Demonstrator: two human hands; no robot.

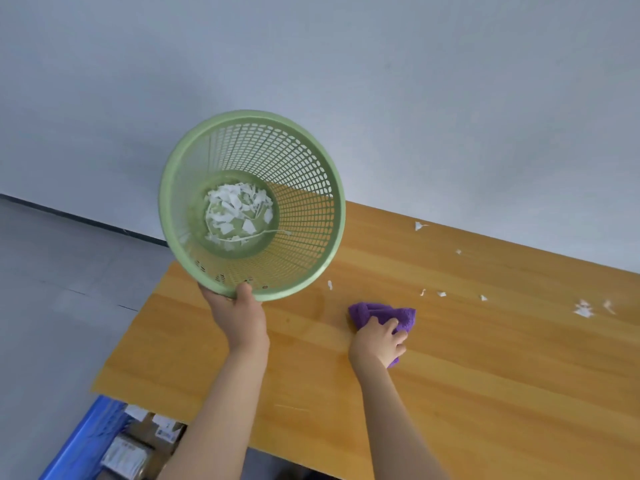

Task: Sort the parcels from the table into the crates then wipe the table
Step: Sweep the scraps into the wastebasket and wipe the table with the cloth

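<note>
My left hand (239, 313) grips the near rim of a green mesh waste basket (304, 174), which is raised above the wooden table (485, 393) and tipped with its mouth toward me. White paper scraps (239, 213) lie in its bottom. My right hand (379, 341) holds a bunched purple cloth (388, 313) against the tabletop, a little right of the basket. More white paper scraps (583, 310) are scattered on the table to the right and beyond the cloth. A blue crate (83, 441) holding parcels (145, 441) sits on the floor at the lower left, partly under the table edge.
A plain grey wall (381, 81) runs behind the table. Grey floor (62, 271) lies to the left of the table's left end. The table's near edge runs diagonally along the bottom of the view.
</note>
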